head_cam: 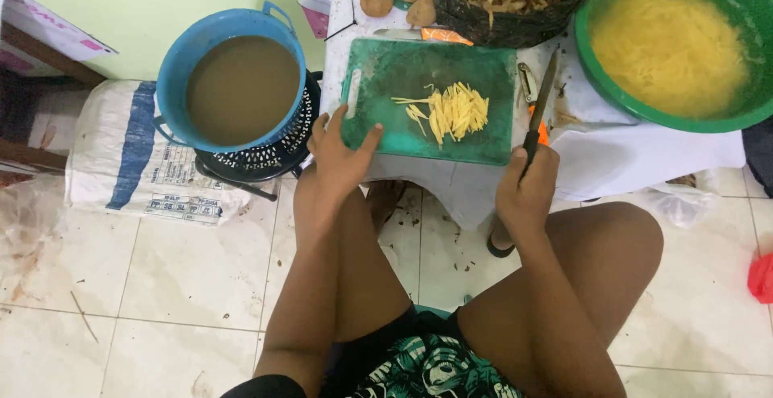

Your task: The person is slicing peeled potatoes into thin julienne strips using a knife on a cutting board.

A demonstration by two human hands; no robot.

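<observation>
Gripping the near-left corner of the green cutting board (403,124), your left hand (338,152) has its thumb hooked over the edge and its fingers spread flat along the board's left side. Your right hand (527,188) is closed round the handle of a kitchen knife (541,100) — blade pointing away from you, just off the board's right edge. Between both hands lies the pile of potato strips (455,112), right of the board's centre, strips running mostly fore-and-aft — nearer the knife hand than the holding hand. Beyond sits the green basin (612,84) of cut strips.
</observation>
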